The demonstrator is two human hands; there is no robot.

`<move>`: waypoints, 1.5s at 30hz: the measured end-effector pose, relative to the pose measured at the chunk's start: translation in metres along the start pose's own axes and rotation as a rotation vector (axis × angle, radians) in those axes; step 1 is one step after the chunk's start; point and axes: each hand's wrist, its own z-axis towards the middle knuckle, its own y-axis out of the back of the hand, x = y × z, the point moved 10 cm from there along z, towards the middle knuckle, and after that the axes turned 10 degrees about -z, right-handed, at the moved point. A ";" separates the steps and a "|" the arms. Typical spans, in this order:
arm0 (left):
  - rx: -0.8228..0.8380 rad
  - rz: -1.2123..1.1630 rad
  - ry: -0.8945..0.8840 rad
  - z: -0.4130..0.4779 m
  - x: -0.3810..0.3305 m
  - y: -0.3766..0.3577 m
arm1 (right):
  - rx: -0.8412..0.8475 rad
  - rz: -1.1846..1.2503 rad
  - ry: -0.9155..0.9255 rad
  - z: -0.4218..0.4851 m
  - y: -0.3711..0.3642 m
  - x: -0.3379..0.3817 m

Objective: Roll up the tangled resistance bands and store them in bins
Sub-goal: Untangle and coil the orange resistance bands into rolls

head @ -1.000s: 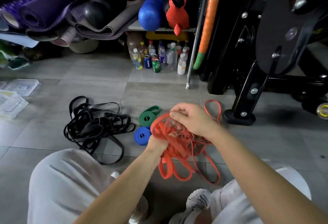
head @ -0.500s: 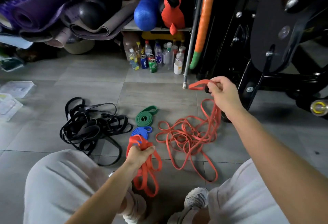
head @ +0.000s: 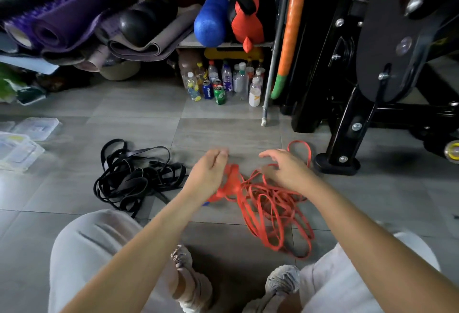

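On floor [head: 139,104], one black tangle [head: 129,178], left hand [head: 207,176] grip clamping one red tangle [head: 270,213], right hand [head: 285,171] grip apart

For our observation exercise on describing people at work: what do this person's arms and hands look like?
The left arm and right arm are bare, no sleeves showing. The left hand and right hand wear no gloves; no watch, ring or bracelet is visible.

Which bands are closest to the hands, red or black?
The red bands: the left hand and right hand are right over that tangle. The black bands lie off to the left.
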 end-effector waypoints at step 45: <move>0.264 -0.007 -0.262 -0.044 -0.084 0.013 | 0.061 0.815 0.254 -0.054 0.008 0.083</move>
